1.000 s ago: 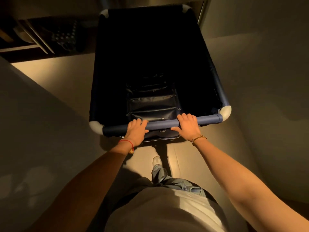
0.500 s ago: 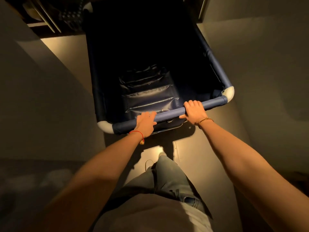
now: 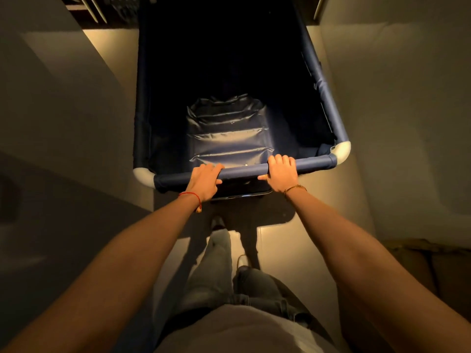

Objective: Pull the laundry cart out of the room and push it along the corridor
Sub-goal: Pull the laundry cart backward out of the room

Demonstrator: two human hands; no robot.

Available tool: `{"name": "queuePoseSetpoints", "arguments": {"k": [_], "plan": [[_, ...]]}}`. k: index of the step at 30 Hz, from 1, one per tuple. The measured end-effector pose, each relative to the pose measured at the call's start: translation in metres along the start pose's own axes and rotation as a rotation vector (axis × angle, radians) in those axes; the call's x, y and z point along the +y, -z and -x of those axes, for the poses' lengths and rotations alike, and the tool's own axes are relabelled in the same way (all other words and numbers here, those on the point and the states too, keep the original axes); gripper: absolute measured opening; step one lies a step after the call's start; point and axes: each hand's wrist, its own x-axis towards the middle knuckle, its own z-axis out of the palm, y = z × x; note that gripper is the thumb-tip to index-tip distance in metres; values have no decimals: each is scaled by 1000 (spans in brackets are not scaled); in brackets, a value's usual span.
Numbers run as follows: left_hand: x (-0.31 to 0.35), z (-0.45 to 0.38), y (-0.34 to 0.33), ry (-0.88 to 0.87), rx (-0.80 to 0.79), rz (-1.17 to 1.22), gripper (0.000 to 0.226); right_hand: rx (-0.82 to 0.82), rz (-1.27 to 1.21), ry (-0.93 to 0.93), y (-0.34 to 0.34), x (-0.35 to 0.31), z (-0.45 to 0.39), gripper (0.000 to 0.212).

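The laundry cart (image 3: 323,98) is a deep, dark blue fabric bin with white corner pieces, straight in front of me and seemingly empty inside. Its near rim is a padded blue bar. My left hand (image 3: 205,182) grips that bar left of centre, a red string on the wrist. My right hand (image 3: 281,170) grips it right of centre, a gold bracelet on the wrist. Both arms are stretched forward. The cart's wheels are hidden under the bin.
Plain walls (image 3: 63,110) stand close on both sides of the cart, leaving narrow strips of lit floor (image 3: 112,52). Dark shelving with slats (image 3: 94,8) shows at the top left beyond the cart. My legs and shoes (image 3: 216,222) are just behind the cart.
The cart has swung from a tilt to the left toward straighter ahead, and its far end now runs past the top of the view. Both hands stay on the bar; my feet have stepped.
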Motion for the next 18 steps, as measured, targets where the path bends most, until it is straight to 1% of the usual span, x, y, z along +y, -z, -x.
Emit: {"name": "queuePoseSetpoints", "arguments": {"k": [8,18], "plan": [[15,73,-18,-15,-1,-58,40,-15,-42,-53,-24,-16,79,57],[23,169,-47,-41,-19,-53,41,23,-119,-88,-59,-40,182,52]]}}
